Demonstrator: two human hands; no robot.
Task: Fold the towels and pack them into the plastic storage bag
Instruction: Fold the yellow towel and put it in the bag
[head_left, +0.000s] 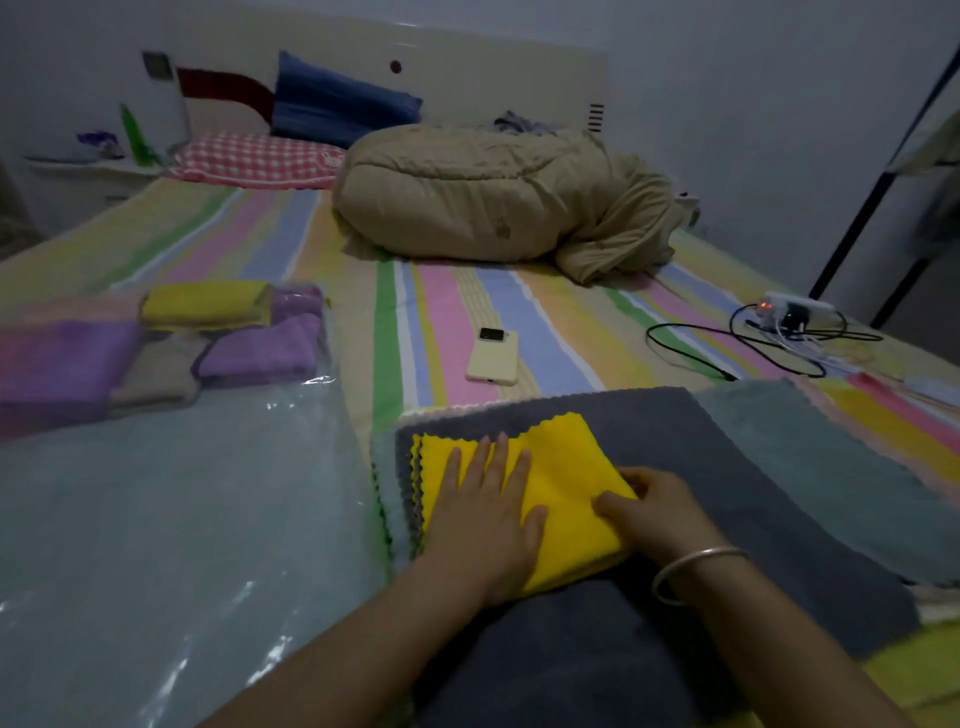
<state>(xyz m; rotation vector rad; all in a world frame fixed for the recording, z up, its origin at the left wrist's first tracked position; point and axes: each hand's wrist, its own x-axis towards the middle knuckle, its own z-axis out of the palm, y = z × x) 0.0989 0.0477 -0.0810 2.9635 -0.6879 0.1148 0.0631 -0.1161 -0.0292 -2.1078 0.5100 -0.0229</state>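
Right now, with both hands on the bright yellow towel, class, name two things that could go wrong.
The bright yellow towel lies on a spread dark grey towel; the right hand, pinching its edge, could drag that layer askew. The folded purple towels in the clear plastic bag sit unevenly, so another may topple them.

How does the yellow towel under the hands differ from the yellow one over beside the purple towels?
The near yellow towel lies broad and only partly folded on a grey towel. The far yellow towel is a compact folded bundle among purple towels. The left hand presses the near one flat and the right hand pinches its edge. Nobody touches the far one. Both are yellow cloth.
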